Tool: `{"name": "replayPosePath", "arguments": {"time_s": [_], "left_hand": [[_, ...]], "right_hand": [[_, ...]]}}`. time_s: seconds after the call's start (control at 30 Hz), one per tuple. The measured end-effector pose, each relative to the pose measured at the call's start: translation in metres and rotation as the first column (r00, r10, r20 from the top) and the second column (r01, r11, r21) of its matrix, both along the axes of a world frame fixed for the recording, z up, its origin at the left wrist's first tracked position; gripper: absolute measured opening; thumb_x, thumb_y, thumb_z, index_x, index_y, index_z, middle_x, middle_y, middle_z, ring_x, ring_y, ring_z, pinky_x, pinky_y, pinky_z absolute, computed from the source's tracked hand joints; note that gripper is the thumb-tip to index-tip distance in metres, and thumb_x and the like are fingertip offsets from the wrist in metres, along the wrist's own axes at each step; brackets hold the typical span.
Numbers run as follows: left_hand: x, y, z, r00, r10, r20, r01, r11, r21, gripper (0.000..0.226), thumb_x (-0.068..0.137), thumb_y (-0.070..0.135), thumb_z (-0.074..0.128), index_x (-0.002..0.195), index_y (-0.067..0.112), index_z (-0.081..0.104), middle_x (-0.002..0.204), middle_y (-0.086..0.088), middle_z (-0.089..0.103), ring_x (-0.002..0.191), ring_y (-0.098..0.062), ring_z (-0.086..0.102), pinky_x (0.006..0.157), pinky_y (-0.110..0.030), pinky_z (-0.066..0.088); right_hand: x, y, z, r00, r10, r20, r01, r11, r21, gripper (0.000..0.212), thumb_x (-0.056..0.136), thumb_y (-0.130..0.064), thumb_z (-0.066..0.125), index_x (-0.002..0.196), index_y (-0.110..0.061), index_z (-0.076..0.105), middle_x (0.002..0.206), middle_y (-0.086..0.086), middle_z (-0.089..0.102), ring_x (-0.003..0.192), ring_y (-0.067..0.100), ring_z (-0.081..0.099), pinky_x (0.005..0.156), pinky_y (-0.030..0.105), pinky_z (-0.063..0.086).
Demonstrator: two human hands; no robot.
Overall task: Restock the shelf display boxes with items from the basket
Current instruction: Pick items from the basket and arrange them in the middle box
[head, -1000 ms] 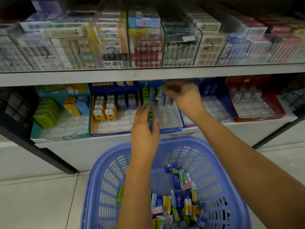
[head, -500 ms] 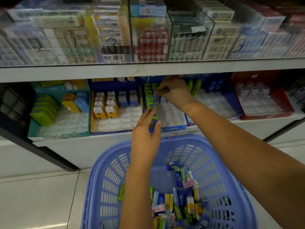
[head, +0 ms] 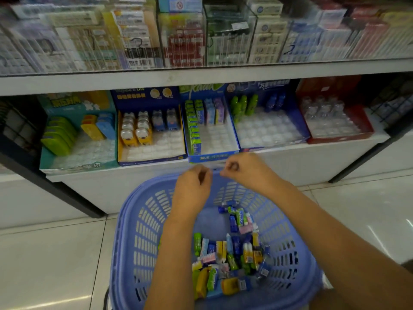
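A blue plastic basket (head: 138, 220) stands on the floor below the shelf, with several small mixed packs and bottles (head: 232, 260) in its bottom. Over its far rim are both my hands, close together, their fingers curled in with nothing visible in them: my left hand (head: 194, 186) and, slightly higher and to the right, my right hand (head: 241, 171). Just beyond them the middle display box (head: 212, 156) holds a full left column of green packs (head: 194, 128) and a few blue and purple packs (head: 214, 111) at the back.
Along the lower shelf stand a teal box (head: 73, 166), a yellow-lined box of bear-shaped items (head: 152, 161), a blue box with green bottles (head: 243, 106) and a red box (head: 339, 137). Clear bins of packs (head: 183, 41) fill the upper shelf. A dark shelf post (head: 67, 193) slants at left.
Both hands have drawn back out of the middle display box and down to the basket's far rim. The items they were placing now stand in the box. The view has tilted slightly downward.
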State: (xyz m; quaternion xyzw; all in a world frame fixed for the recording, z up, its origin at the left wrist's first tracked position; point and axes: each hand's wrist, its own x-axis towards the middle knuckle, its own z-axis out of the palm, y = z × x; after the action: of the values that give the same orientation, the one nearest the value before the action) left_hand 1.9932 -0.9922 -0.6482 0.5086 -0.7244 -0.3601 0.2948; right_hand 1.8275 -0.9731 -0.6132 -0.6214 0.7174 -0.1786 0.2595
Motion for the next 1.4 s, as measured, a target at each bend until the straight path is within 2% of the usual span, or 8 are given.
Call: {"name": "replayPosePath", "arguments": {"time_s": [0.17, 0.33, 0.47, 0.9, 1.1, 1.2, 1.3, 1.4], "left_hand": [[0.003, 0.030, -0.091, 0.801, -0.399, 0.446, 0.159, 0.861, 0.484, 0.027, 0.096, 0.014, 0.045, 0.103, -0.006, 0.061, 0.109, -0.029, 0.059, 0.103, -0.036, 0.058, 0.080, -0.040, 0.043], [0.018, 0.058, -0.147, 0.647, -0.623, 0.439, 0.230, 0.709, 0.667, 0.055, 0.095, 0.026, 0.050, 0.144, 0.009, 0.030, 0.138, -0.018, 0.044, 0.108, -0.028, 0.052, 0.084, -0.035, 0.041], [0.010, 0.066, -0.162, 0.713, -0.584, 0.387, 0.223, 0.712, 0.665, 0.065, 0.091, 0.024, 0.057, 0.147, 0.012, 0.026, 0.146, -0.013, 0.036, 0.124, -0.031, 0.044, 0.094, -0.036, 0.041], [-0.006, 0.051, -0.165, 0.767, -0.321, 0.556, -0.044, 0.838, 0.545, 0.020, 0.094, 0.016, 0.045, 0.101, 0.004, 0.059, 0.113, -0.017, 0.063, 0.105, -0.032, 0.059, 0.085, -0.036, 0.046], [-0.019, 0.036, -0.145, 0.934, -0.162, 0.319, -0.087, 0.763, 0.640, 0.023, 0.096, 0.011, 0.043, 0.089, 0.006, 0.063, 0.094, -0.014, 0.063, 0.086, -0.027, 0.060, 0.079, -0.034, 0.045], [-0.026, 0.036, -0.124, 0.997, 0.050, -0.060, 0.025, 0.524, 0.851, 0.032, 0.100, 0.026, 0.043, 0.074, 0.011, 0.053, 0.073, -0.011, 0.055, 0.070, -0.024, 0.056, 0.076, -0.038, 0.050], [-0.023, 0.032, -0.097, 0.836, 0.368, -0.406, 0.294, 0.323, 0.900, 0.032, 0.099, 0.035, 0.044, 0.099, 0.009, 0.063, 0.081, -0.008, 0.072, 0.073, -0.020, 0.071, 0.073, -0.032, 0.059], [-0.019, 0.022, -0.065, 0.775, 0.364, -0.517, 0.414, 0.326, 0.850, 0.026, 0.099, 0.024, 0.046, 0.105, 0.004, 0.062, 0.089, -0.008, 0.071, 0.074, -0.016, 0.071, 0.067, -0.025, 0.059]], "right_hand": [[-0.004, 0.025, -0.101, 0.974, 0.078, -0.214, 0.037, 0.871, 0.489, 0.033, 0.089, -0.025, 0.061, 0.114, -0.003, 0.058, 0.115, 0.014, 0.061, 0.101, 0.029, 0.059, 0.074, 0.031, 0.044], [-0.004, 0.033, -0.173, 0.978, -0.189, -0.091, 0.208, 0.813, 0.544, 0.055, 0.093, -0.021, 0.057, 0.140, -0.006, 0.033, 0.137, 0.017, 0.045, 0.118, 0.031, 0.052, 0.075, 0.019, 0.047], [-0.002, 0.035, -0.204, 0.951, -0.236, -0.201, 0.302, 0.851, 0.430, 0.060, 0.091, -0.033, 0.056, 0.139, -0.006, 0.034, 0.136, 0.017, 0.046, 0.123, 0.033, 0.046, 0.096, 0.036, 0.043], [0.011, 0.034, -0.244, 0.923, -0.310, -0.230, 0.378, 0.847, 0.373, 0.046, 0.097, -0.019, 0.043, 0.141, -0.009, 0.034, 0.126, 0.026, 0.047, 0.112, 0.040, 0.050, 0.090, 0.043, 0.047], [-0.001, 0.028, -0.221, 0.910, -0.415, 0.013, 0.385, 0.855, 0.348, 0.024, 0.091, -0.021, 0.058, 0.096, 0.002, 0.061, 0.097, 0.022, 0.064, 0.093, 0.033, 0.062, 0.071, 0.034, 0.045], [0.002, 0.020, -0.194, 0.913, -0.366, 0.179, 0.287, 0.889, 0.357, 0.027, 0.089, -0.030, 0.062, 0.087, -0.003, 0.061, 0.087, 0.014, 0.066, 0.085, 0.029, 0.062, 0.070, 0.030, 0.045], [0.010, 0.019, -0.159, 0.863, -0.326, 0.386, 0.266, 0.943, 0.201, 0.010, 0.089, -0.027, 0.063, 0.084, -0.019, 0.061, 0.080, -0.004, 0.064, 0.078, 0.014, 0.061, 0.062, 0.011, 0.043], [0.015, 0.022, -0.126, 0.792, -0.335, 0.509, 0.341, 0.936, 0.086, 0.013, 0.090, -0.032, 0.060, 0.080, -0.023, 0.058, 0.077, -0.006, 0.062, 0.072, 0.005, 0.059, 0.061, 0.008, 0.042]]}}
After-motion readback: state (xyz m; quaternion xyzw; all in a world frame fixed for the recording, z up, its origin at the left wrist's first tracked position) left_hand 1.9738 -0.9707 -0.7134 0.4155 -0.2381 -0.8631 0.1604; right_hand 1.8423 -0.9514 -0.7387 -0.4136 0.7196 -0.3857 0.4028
